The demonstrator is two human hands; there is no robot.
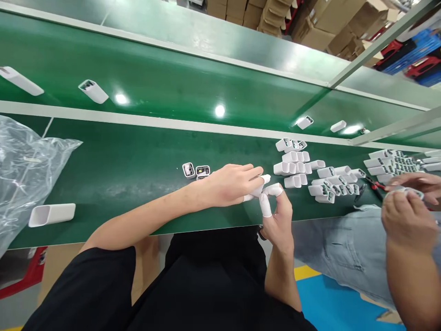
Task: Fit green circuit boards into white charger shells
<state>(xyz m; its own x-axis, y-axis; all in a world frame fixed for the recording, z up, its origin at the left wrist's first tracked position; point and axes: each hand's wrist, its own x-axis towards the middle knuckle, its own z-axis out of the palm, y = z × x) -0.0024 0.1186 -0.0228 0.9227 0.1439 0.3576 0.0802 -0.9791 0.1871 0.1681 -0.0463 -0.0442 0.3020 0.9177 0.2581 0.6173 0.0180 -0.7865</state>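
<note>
I am working at the near edge of a green bench (pixel 131 161), my two hands meeting just in front of me. My left hand (pixel 230 184) is reaching across from the left, its fingers curled over a small white piece (pixel 257 191) that is mostly hidden; I am pinching it between that hand and the white-capped fingertips (pixel 265 204) of my right hand (pixel 277 220), which is rising from below the bench edge. Both hands are closing on this same piece, just above the bench surface, though I cannot tell what the piece is.

Just to the right, a cluster of white casings (pixel 310 174) is lying on the bench, near my hands but not touching them. Two small open parts (pixel 196 170) are sitting just behind my left wrist. One larger white casing (pixel 51 214) is lying alone well to the left, beside a crumpled clear plastic bag (pixel 24 170).

At the far right, another person's hands (pixel 409 207) are gripping a small white part, with a second heap of casings (pixel 389 163) beyond them. Behind the bench, a conveyor belt (pixel 172 82) is carrying a few white casings, and cardboard boxes (pixel 310 20) are stacked beyond it.
</note>
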